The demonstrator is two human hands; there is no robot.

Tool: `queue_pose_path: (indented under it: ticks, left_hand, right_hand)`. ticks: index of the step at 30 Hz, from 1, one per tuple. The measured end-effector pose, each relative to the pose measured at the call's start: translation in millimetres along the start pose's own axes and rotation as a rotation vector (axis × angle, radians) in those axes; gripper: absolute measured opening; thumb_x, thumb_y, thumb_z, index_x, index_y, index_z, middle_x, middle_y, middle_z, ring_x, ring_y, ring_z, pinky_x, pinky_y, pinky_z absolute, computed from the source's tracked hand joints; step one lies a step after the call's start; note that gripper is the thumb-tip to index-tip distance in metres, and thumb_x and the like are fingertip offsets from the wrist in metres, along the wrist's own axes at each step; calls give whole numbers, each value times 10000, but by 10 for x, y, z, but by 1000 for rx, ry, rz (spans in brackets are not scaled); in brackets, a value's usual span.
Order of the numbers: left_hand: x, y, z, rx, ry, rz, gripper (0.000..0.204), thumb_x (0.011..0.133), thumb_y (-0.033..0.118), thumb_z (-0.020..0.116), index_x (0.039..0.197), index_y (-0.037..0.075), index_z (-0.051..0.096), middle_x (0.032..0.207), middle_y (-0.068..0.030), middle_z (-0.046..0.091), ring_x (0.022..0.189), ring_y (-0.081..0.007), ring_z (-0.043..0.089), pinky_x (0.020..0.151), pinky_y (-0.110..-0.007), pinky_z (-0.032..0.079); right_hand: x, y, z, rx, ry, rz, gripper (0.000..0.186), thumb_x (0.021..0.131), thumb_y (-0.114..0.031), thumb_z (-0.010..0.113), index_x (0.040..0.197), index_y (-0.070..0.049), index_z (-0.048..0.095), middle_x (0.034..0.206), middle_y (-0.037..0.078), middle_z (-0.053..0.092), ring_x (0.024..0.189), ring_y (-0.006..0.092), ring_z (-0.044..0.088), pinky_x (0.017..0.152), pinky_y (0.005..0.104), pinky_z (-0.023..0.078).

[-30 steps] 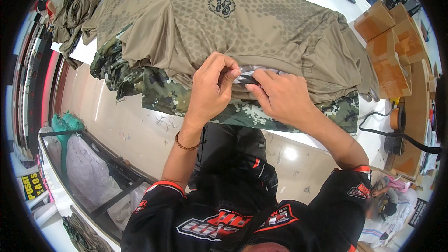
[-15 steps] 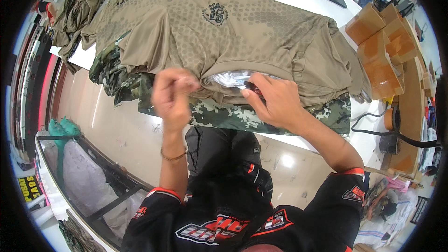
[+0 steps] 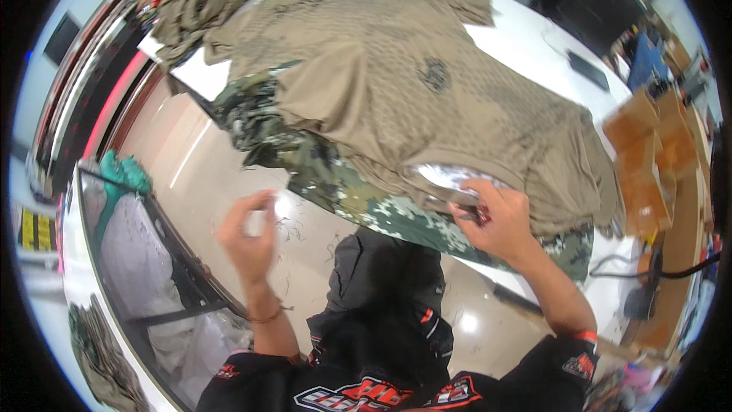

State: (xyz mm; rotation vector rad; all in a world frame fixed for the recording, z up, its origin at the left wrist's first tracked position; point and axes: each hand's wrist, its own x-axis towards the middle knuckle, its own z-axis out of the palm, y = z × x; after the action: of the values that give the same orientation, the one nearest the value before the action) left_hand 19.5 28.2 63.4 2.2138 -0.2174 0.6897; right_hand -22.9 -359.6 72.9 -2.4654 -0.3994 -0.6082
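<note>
A brown short-sleeved shirt (image 3: 396,69) with a faint dark pattern lies spread on the white table, its pale-lined opening (image 3: 450,175) facing me. At this opening, my right hand (image 3: 497,220) is closed around small dark-bladed snips (image 3: 474,216) with a red part, mostly hidden in the palm. My left hand (image 3: 250,235) hangs over the floor, apart from the cloth. Its thumb and forefinger meet in a pinch; anything between them is too small to make out. Green camouflage cloth (image 3: 358,197) shows beneath the shirt along the table's near edge.
More crumpled garments (image 3: 213,4) are piled at the far left. Cardboard boxes (image 3: 644,160) and a black cable (image 3: 671,273) stand at the right. A dark phone-like slab (image 3: 587,70) lies near the far edge. A framed bin with white sacks (image 3: 141,259) is at my left.
My left hand has drawn away from the shirt's opening, leftward and toward me, out over the floor. My right hand stays by the opening with the snips. The view has swung left.
</note>
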Motion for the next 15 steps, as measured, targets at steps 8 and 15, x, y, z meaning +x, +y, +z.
queue_pose_path:
  ticks: [8,15]
  left_hand:
    - [329,1626,108,-821,-102,686,148,697,-55,848,794,10,757,726,-53,715,583,-194,667,519,-284,478]
    - [381,2079,23,-1108,228,797,213,770,38,863,903,-31,712,619,-58,608,480,-170,553,428,-275,356]
  right_hand:
    - [-2,-59,10,-121,-46,51,388,741,-221,866,1090,-150,712,558,55,563,510,271,602,514,392,452]
    - [-6,-16,54,-130,-11,16,359,741,-187,843,1072,-138,715,572,69,568,519,278,600,517,397,454]
